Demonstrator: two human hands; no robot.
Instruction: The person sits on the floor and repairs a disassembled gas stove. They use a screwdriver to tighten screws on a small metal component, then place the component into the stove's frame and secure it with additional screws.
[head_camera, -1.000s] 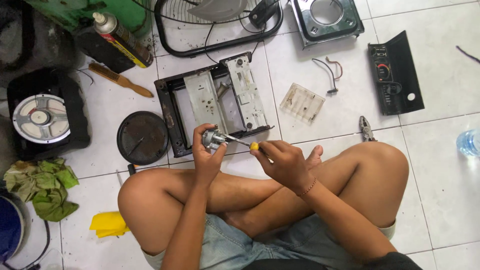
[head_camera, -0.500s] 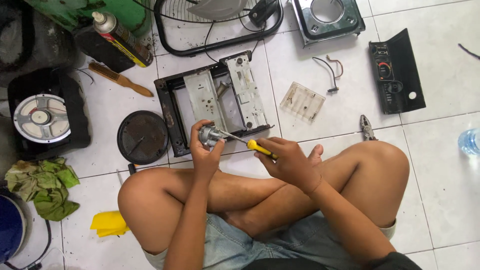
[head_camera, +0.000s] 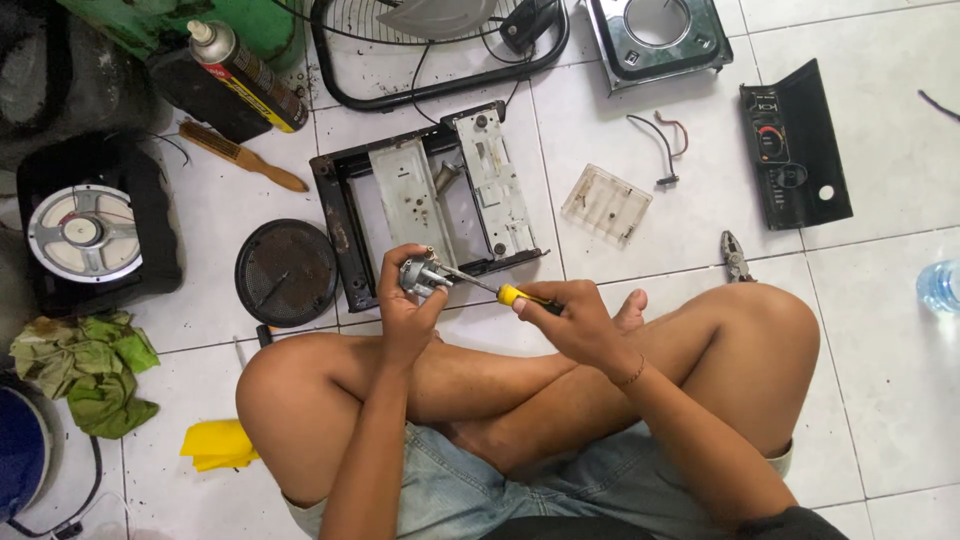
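I sit cross-legged on a white tiled floor. My left hand (head_camera: 402, 312) grips a small grey metal part (head_camera: 417, 273) just above my left knee. My right hand (head_camera: 572, 322) holds a screwdriver with a yellow and black handle (head_camera: 512, 295); its thin shaft slants up to the left and its tip meets the metal part. Right behind both hands lies an open black metal chassis (head_camera: 337, 215) with two pale metal plates inside it.
Around the chassis lie a round black grille (head_camera: 286, 271), a clear plastic piece (head_camera: 605, 203), pliers (head_camera: 736, 256), a black control panel (head_camera: 795, 160), a brush (head_camera: 243, 156), a spray can (head_camera: 246, 75), a speaker box (head_camera: 85, 231), green rags (head_camera: 85, 365) and a yellow cloth (head_camera: 217, 444).
My hands have shifted slightly together; the screwdriver has turned a little against the metal part. Everything on the floor stays where it was.
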